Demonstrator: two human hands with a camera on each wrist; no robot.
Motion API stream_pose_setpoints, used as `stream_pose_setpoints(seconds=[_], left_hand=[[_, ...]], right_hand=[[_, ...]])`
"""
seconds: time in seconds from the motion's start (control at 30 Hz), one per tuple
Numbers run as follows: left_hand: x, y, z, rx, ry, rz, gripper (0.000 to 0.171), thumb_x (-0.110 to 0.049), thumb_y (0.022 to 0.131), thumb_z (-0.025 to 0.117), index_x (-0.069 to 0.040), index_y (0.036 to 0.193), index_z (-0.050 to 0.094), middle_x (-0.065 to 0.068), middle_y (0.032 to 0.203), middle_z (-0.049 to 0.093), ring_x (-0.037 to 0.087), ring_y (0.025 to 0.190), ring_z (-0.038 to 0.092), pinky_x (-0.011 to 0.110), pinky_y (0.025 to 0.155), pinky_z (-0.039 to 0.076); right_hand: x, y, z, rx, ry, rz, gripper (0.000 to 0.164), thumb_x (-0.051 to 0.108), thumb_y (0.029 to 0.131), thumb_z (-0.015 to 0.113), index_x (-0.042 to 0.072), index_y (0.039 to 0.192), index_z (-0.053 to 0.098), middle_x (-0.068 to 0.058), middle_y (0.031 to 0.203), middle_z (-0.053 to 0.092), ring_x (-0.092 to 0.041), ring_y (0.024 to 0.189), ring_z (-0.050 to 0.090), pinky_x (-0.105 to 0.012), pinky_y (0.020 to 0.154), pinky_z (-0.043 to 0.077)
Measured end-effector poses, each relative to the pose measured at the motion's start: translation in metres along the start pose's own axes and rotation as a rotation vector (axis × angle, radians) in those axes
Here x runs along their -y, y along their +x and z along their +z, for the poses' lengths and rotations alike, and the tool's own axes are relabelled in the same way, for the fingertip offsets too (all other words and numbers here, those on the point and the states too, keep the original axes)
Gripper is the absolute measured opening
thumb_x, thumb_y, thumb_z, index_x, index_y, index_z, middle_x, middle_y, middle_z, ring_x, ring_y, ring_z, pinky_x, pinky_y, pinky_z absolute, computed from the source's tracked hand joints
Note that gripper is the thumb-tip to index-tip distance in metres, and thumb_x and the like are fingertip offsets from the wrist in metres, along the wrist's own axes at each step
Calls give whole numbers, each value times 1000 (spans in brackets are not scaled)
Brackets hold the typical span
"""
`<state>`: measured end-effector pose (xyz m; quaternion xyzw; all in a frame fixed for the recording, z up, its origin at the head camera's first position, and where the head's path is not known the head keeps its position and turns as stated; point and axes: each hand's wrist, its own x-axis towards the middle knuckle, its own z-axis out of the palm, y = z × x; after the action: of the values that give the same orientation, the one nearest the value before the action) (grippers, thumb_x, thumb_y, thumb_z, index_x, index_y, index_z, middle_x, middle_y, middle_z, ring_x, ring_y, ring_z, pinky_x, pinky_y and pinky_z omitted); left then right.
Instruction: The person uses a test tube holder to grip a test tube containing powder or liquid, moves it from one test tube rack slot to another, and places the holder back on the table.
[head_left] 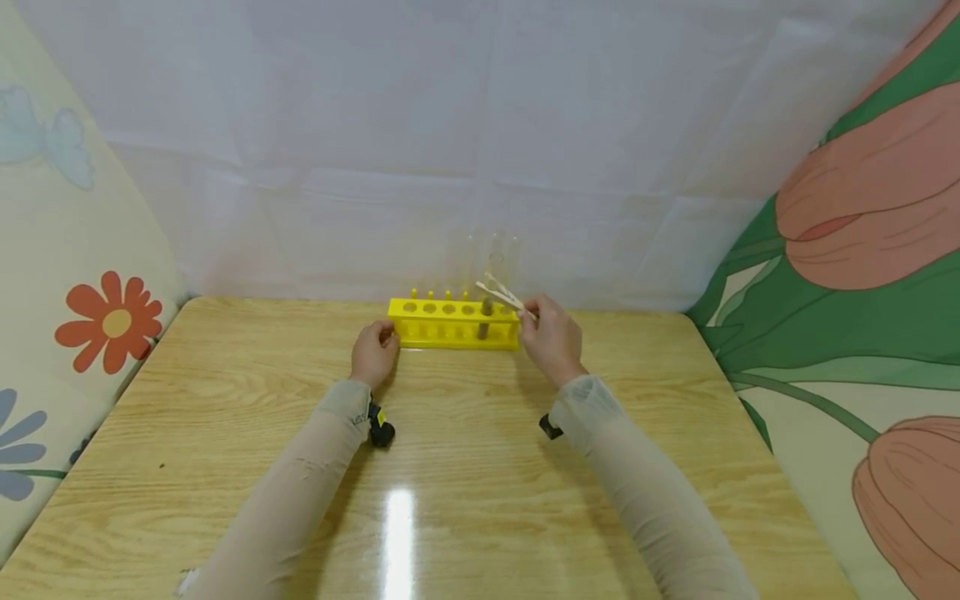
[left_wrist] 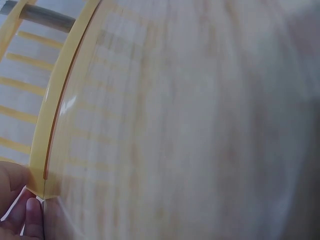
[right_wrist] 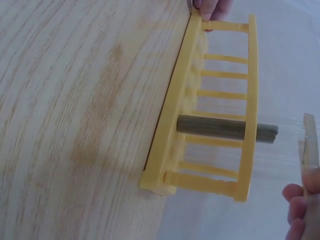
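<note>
Bordering my remote work area: 1 white cloth behind the far edge, 1 daisy-patterned panel at left, 1 tulip-patterned panel at right. Table: wood-grain, glossy, with a streak of reflected light on the near side. I have broad room to move towards either side and the near side; behind the work it is tight, the cloth hanging just beyond.

Rack: glossy yellow, 2 decks, upright along the table's far edge, long side facing me. Upper deck pierced with 6 round holes in 1 row; slim yellow posts join the decks.

Column: 1, dark grey-brown, cylindrical, upright in the 5th hole from the left, its top standing a little above the upper deck.

Clear glass: faint, rising above the rack near the column; I cannot tell how many tubes it comprises.

Left hand: fingers and thumb bent close together, pinching the rack's left end.

Right hand: beside the rack's right end, fingers curled, gripping 1 pale clamp. The clamp's 2 arms part towards their tips near the clear glass; I cannot tell whether they touch it.
</note>
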<state>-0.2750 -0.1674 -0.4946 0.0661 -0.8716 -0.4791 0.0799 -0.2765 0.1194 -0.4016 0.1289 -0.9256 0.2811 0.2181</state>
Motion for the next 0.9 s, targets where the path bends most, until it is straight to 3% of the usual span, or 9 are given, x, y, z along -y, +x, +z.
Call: stream_pose_setpoints(seconds=[0.43,0.9], left_hand=[[0,0,1,3,-1,-5,35,-5,103,55,9,134,54,29,127,55,42,120,54,50,104,46],[-3,-1,0,8,3,-13,35,-5,104,54,10,136,53,29,128,55,41,118,55,49,102,48]], right_hand=[[4,2,-5,-26,4,-14,12,14,98,67,2,99,68,-10,84,69,-24,64,58,-37,55,44],[6,6,-8,-67,21,-13,13,14,96,69,1,99,69,-12,85,70,-26,67,61,-40,56,46]])
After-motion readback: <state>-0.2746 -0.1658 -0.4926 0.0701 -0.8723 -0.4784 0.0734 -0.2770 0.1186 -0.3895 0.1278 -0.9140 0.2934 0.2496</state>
